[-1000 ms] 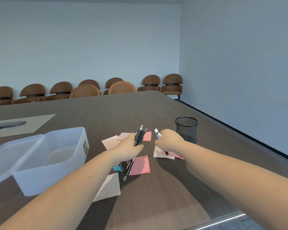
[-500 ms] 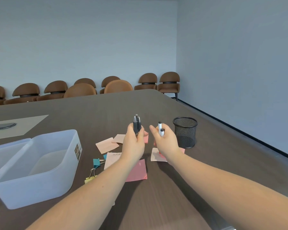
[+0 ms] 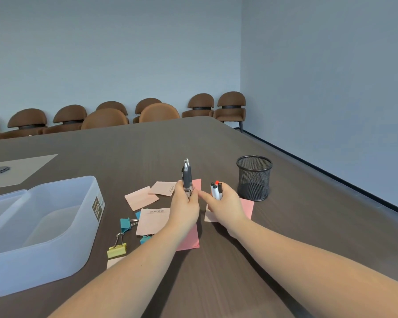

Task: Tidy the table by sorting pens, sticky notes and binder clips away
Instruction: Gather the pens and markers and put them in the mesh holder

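My left hand (image 3: 186, 208) is shut on a bundle of dark pens (image 3: 187, 176), held upright above the table. Close beside it, my right hand (image 3: 225, 206) grips several white markers (image 3: 216, 190) with black and red caps, tips up. A black mesh pen cup (image 3: 254, 177) stands empty just right of my right hand. Pale and pink sticky notes (image 3: 141, 198) lie scattered under and around both hands. Teal binder clips (image 3: 126, 224) and a yellow binder clip (image 3: 116, 250) lie left of my left forearm.
A translucent plastic box (image 3: 55, 226) with its lid (image 3: 0, 203) leaning alongside sits at the left. A beige mat (image 3: 21, 168) with a dark object lies far left. Brown chairs (image 3: 159, 112) line the far table edge and the wall.
Both hands rose off the table with their pens and turned them upright. The binder clips and a pale note, earlier hidden under my left arm, now show.
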{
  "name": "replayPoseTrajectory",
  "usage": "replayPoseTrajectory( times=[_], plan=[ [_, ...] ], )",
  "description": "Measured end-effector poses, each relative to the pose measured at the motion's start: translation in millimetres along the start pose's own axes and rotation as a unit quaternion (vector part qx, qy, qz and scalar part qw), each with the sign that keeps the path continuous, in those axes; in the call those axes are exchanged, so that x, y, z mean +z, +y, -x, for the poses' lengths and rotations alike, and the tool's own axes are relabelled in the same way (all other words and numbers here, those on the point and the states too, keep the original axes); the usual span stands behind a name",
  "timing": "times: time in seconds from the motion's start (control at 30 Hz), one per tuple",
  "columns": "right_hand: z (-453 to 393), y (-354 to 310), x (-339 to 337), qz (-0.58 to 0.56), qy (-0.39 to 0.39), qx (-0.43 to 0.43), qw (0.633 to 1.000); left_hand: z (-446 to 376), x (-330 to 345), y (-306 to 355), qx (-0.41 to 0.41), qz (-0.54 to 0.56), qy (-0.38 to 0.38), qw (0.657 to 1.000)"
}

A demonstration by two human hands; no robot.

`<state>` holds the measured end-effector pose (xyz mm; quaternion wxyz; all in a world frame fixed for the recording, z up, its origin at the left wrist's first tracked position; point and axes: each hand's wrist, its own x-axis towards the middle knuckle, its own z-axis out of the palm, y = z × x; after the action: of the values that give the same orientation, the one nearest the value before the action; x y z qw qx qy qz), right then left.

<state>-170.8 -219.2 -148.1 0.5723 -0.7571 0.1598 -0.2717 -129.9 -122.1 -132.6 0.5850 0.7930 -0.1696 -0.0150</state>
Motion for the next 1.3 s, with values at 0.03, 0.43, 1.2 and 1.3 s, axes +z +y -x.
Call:
replayPoseTrajectory(
  times=[0.03, 0.43, 1.2, 1.3],
  plan=[
    [-1.6, -0.5, 0.8, -0.001, 0.0, 0.002, 1.0, -2.2, 0.8, 0.6, 0.001, 0.001, -0.001, 1.0],
    [-52.6, -51.1, -42.3, -0.032, 0.042, -0.033, 0.998, -38.9, 29.1, 66.9, 0.047, 0.031, -0.01, 0.998],
    [-127.0, -34.0, -113.0, 0.04, 0.096, 0.02, 0.994, -82.2, 126.8, 104.5, 0.043, 0.063, -0.058, 0.995],
    [-128.8, -34.1, -112.1, 0.085, 0.09, 0.029, 0.992, -81.2, 124.8, 104.9, 0.035, 0.04, -0.066, 0.996]
  ],
)
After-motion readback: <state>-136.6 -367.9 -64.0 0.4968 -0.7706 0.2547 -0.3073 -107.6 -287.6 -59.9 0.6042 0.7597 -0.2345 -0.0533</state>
